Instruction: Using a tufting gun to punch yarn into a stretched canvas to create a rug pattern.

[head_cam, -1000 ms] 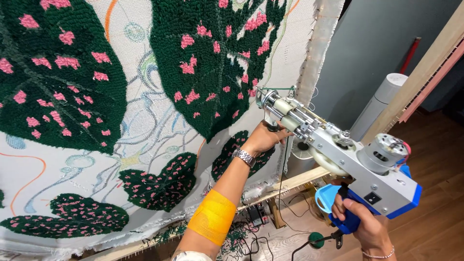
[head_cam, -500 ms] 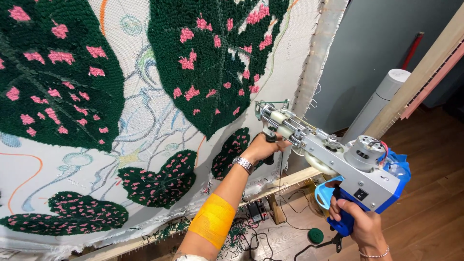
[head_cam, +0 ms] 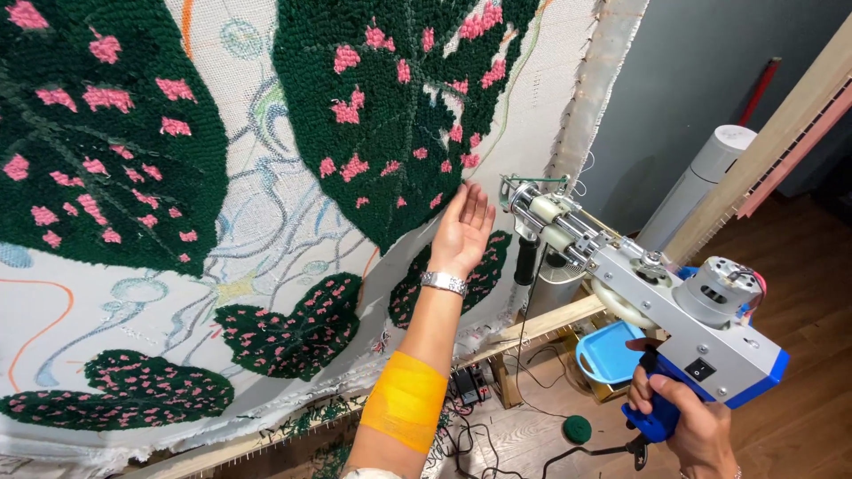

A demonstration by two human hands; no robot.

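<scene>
Blue-handled tufting gun (head_cam: 639, 284) sits gripped in the right hand (head_cam: 688, 426), nose near the rug cloth (head_cam: 293, 177). It looks heavy and rigid, best held by its handle. The left hand (head_cam: 461, 232) lies flat and spread on the soft pile.

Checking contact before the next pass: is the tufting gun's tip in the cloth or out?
Out: the tufting gun tip hangs off the cloth.
</scene>
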